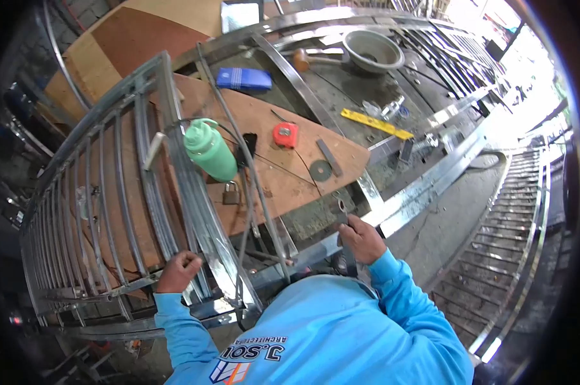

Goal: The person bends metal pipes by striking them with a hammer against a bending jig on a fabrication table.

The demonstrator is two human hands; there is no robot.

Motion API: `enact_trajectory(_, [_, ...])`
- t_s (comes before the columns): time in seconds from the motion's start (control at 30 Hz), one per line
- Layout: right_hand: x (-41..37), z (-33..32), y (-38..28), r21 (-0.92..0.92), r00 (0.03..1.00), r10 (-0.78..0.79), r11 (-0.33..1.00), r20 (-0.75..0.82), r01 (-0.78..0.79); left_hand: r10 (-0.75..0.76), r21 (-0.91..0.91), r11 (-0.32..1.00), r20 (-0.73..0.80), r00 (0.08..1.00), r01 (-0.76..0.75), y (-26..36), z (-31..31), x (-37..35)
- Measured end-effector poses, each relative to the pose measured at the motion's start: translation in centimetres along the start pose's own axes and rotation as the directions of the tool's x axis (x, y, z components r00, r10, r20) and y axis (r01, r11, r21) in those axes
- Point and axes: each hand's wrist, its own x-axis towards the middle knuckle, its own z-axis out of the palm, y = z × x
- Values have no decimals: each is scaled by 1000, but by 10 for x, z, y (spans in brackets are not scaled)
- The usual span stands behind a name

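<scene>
My right hand (363,240) is closed around a metal wrench (342,206), whose ring-like end sticks out above the thumb. My left hand (179,272) has its fingers curled together over the lower end of a barred metal railing (121,186); what they hold, if anything, is hidden. Beyond it, a mint green bottle (211,153) leans on a brown board (238,109). Near the bottle lie a padlock (231,193), a red tape measure (285,135), a grey disc (320,170) and a flat metal strip (329,157).
Steel bars frame the work surface. Farther back are a blue packet (244,78), a mallet (302,59), a grey bowl (373,51) and a yellow level or ruler (376,124). Another barred railing (504,247) stands at the right. A thin cable runs down past the bottle.
</scene>
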Motion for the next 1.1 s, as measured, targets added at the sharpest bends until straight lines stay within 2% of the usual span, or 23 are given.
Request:
enact_trajectory(0.1, [4, 4, -3, 22, 990, 121, 993, -67, -119, -83, -52, 995, -55, 995, 81, 25, 1, -4])
enact_trajectory(0.23, [6, 9, -11, -153, 976, 43, 985, -211, -77, -93, -5, 996, -94, 991, 92, 36, 2, -2])
enact_trajectory(0.37, [8, 11, -17, -150, 972, 44, 985, -232, -80, 60, 184, 983, -190, 980, -25, 12, 6, 9])
enact_trajectory(0.43, [6, 15, -16, -141, 969, 40, 987, -243, -76, 101, 270, 962, -237, 966, -35, 41, 11, 3])
enact_trajectory(0.53, [7, 19, -4, -131, 971, 46, 988, -236, -79, 291, 318, 933, -392, 873, -168, 59, 21, 2])
enact_trajectory(0.57, [8, 21, 6, -106, 976, 38, 992, -213, -62, 318, 276, 937, -425, 848, -212, 75, 26, -2])
enact_trajectory(0.67, [4, 23, 4, -149, 973, 132, 976, -187, -161, 391, 102, 919, -384, 837, -382, 105, 46, -7])
enact_trajectory(0.73, [0, 25, 13, -159, 976, 124, 975, -180, -153, 453, 34, 887, -264, 852, -461, 122, 68, -10])
enact_trajectory(0.8, [-6, 24, 13, -150, 977, 133, 976, -167, -159, 592, 17, 803, -145, 793, -596, 132, 94, -10])
enact_trajectory(0.9, [-16, 22, 16, -81, 985, 127, 987, -119, -137, 591, -23, 807, 69, 804, -591, 147, 131, -23])
enact_trajectory(0.93, [-22, 16, 0, -100, 985, 138, 984, -100, -148, 551, -85, 834, 77, 831, -546, 153, 144, -27])
enact_trajectory(1.0, [-31, 10, 0, -99, 998, -18, 995, -54, 12, 462, -199, 877, 108, 880, -437, 166, 166, -38])
enact_trajectory(1.03, [-34, 8, -2, -97, 996, -90, 991, -28, 87, 390, -219, 911, 177, 904, -350, 175, 169, -42])
enact_trajectory(1.1, [-39, 3, -5, -89, 968, -249, 964, 39, 252, 512, -262, 836, 55, 857, -482, 183, 182, -44])
